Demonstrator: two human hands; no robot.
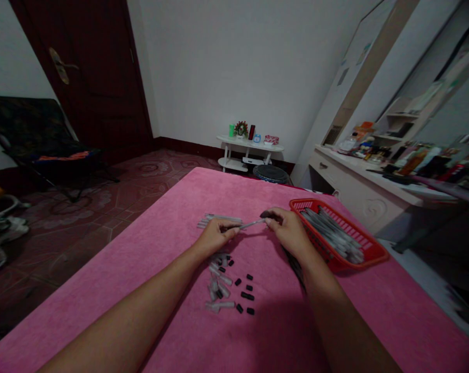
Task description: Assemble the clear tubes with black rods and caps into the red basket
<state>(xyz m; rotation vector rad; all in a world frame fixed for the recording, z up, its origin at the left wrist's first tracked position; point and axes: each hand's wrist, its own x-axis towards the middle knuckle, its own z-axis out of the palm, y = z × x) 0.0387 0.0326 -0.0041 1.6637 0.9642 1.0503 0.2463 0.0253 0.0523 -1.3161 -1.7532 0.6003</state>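
Observation:
A thin, clear-and-grey pen (253, 224) stretches between my two hands above the pink cloth. My left hand (217, 235) pinches its left end, and the fingers of my right hand (287, 230) close on the other end. Just behind my left hand lies a row of similar pale pens (222, 217). Nearer to me is a loose pile of clear pen caps (221, 284), with several small black plugs (250, 287) beside it. Thin dark sticks (294, 263) lie partly hidden under my right forearm.
A red plastic basket (337, 267) full of grey pen-like sticks (333, 233) stands right of my right hand. Pink cloth (172, 223) covers the table. Beyond are a white shelf (234, 141), a dark round stool (271, 173), a dresser (358, 186) and a folding chair (28, 129).

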